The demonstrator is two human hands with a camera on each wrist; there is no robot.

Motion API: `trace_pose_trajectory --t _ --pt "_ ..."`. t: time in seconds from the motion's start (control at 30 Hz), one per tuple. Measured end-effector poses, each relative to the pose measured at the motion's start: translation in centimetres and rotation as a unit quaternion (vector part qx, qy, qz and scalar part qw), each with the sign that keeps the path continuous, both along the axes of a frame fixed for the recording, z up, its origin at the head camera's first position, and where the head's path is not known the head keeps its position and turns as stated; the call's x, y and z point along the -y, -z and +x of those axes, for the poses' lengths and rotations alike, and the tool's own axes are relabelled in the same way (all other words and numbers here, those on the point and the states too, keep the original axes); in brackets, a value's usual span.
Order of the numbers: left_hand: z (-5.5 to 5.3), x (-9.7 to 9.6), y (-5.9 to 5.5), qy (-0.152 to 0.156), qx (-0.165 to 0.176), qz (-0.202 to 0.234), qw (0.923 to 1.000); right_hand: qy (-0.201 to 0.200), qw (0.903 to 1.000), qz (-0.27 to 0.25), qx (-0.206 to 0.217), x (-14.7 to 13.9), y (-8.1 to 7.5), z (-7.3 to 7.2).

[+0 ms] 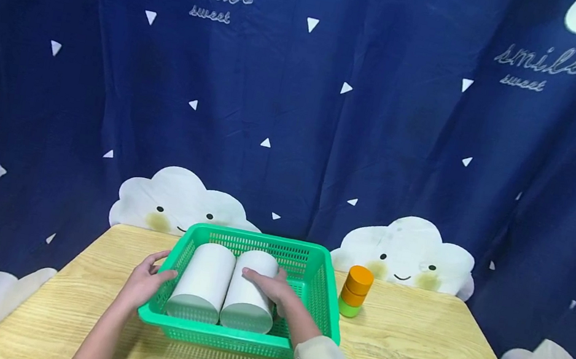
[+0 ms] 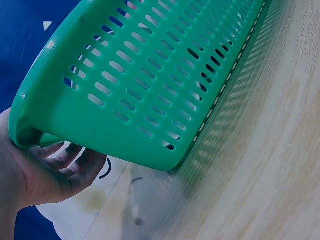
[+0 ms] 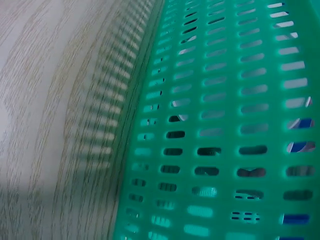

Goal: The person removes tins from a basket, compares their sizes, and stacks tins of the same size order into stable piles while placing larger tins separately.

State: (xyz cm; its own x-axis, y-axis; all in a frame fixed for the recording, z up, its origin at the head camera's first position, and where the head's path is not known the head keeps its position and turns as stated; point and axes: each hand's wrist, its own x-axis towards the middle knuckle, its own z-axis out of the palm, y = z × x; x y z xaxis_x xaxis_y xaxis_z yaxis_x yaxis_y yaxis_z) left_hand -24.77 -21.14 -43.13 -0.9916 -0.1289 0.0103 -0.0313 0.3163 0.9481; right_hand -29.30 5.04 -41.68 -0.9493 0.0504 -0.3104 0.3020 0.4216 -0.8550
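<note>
Left hand (image 1: 146,278) grips the basket (image 1: 237,334) by its left rim, fingers hooked under. Basket's on the table (image 1: 418,354). In it, side by side: left roll (image 1: 205,279), then right roll (image 1: 246,299) (both white, lying down), right hand (image 1: 274,291) gripping the latter, thumb on top. Orange-green stack (image 1: 355,292) stands just right of the basket.

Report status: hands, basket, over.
Left hand gripping green basket. Right hand holding right white cylinder inside. Orange-green stack outside basket, clear of hands.
</note>
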Motion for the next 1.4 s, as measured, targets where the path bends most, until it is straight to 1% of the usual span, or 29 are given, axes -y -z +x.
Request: trace_pose_trajectory --t 0.13,0.33,0.57,0.83,1.0,1.13,1.4 --pt "-0.1 0.0 -0.1 0.003 -0.001 -0.004 1.0000 0.007 1.0000 -0.002 -0.002 0.4 0.0 -0.1" --pt "-0.1 0.1 0.0 0.004 0.005 -0.006 1.0000 0.008 0.9999 -0.008 0.001 0.8 0.1 -0.2" --pt "-0.2 0.1 0.0 0.006 0.008 -0.009 0.9999 0.015 0.9998 -0.010 0.001 1.0 0.0 -0.2" --pt "0.0 -0.1 -0.1 0.004 0.006 -0.007 0.9999 0.011 0.9997 -0.017 -0.013 0.8 -0.2 -0.2" --pt "0.0 -0.1 -0.1 0.006 0.007 -0.006 0.9999 0.006 0.9991 -0.022 -0.035 0.2 -0.1 -0.3" --pt "-0.1 0.0 -0.1 0.006 0.008 -0.010 0.9999 0.004 0.9984 -0.028 -0.050 -0.3 -0.5 -0.2" --pt "-0.1 0.0 -0.1 0.005 0.008 -0.014 0.9999 -0.016 0.9976 -0.030 -0.060 -1.0 -1.7 0.4"
